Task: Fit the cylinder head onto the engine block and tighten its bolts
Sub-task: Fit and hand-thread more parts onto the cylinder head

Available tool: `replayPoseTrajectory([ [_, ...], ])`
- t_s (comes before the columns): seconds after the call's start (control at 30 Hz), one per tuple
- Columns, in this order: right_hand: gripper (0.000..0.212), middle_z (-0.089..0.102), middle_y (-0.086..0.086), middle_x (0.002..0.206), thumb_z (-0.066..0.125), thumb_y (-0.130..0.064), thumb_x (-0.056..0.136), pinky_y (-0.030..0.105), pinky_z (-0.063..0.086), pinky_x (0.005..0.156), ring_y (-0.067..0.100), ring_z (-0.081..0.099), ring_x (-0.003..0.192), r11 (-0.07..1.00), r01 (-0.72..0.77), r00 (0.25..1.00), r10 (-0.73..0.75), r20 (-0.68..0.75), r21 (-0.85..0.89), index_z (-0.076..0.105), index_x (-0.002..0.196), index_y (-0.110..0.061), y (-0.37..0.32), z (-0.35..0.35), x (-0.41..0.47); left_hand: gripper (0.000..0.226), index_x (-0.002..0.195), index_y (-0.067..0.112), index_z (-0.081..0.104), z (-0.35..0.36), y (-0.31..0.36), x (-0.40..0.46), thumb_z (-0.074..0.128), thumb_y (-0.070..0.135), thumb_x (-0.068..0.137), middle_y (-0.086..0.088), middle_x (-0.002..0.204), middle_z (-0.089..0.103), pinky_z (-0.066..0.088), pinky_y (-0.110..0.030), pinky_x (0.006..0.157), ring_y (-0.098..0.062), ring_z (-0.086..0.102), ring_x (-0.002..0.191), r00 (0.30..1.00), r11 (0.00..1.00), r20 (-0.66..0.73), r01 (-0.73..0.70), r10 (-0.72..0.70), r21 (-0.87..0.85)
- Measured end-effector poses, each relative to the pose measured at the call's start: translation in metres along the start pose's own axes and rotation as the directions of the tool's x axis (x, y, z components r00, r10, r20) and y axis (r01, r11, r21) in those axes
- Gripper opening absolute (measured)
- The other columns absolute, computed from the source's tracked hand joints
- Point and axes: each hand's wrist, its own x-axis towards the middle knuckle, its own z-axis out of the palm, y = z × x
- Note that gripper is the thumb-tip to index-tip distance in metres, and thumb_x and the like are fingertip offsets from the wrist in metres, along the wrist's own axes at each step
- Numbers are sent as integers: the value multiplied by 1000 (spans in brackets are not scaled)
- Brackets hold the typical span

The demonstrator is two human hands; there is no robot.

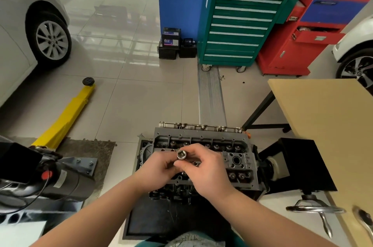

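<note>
The grey cylinder head (238, 157) lies on top of the engine block (201, 192), which is mounted on a stand below me. Valve springs and bolt holes show across its top face. Both hands meet above its middle. My left hand (155, 170) and my right hand (207, 168) together pinch a shiny metal socket (181, 154), its square drive opening facing up toward me. Whatever the socket sits on is hidden by my fingers.
A tan table (327, 125) stands at the right, with a chrome handwheel (314, 208) of the engine stand below it. A yellow lift arm (66, 117) lies at the left, near a grey car (26, 34). Green (240, 22) and red (306, 30) tool cabinets stand behind.
</note>
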Motion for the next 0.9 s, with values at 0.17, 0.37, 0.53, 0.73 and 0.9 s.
replayPoseTrajectory([
  [0.17,23,72,-20,95,82,-28,84,14,52,80,7,70,96,996,-27,984,41,-176,81,72,100,-41,-4,16,-6,32,115,48,69,21,-6,-11,68,28,91,16,109,73,59,-25,85,-12,71,104,978,994,-200,37,-56,-98],
  [0.37,18,69,-16,94,77,-40,85,20,54,76,10,68,92,989,-117,942,139,-304,92,65,99,-38,-3,31,-8,47,101,53,74,19,-12,0,78,8,87,24,100,74,53,-13,77,-3,73,94,979,998,-203,-16,27,55],
  [0.53,50,61,-29,128,65,-32,96,17,48,98,1,58,122,995,-99,995,99,-27,19,51,142,-45,3,12,-12,3,90,33,75,-16,-12,29,72,32,91,11,81,73,55,-22,66,-9,71,77,980,980,156,-144,122,140],
  [0.73,32,71,-13,110,70,-20,93,23,53,91,1,65,103,994,-60,987,45,-156,-94,65,124,-28,-1,11,-11,46,89,64,67,-33,-8,49,80,19,91,25,88,74,50,-8,75,0,72,85,906,986,420,-112,50,125],
  [0.9,21,64,-12,85,78,-38,87,34,56,72,13,66,84,990,-132,924,105,-368,-49,59,94,-30,-9,33,-17,35,101,56,70,-14,-20,19,76,23,92,23,98,76,56,-14,79,-1,73,93,977,999,215,-17,5,52],
])
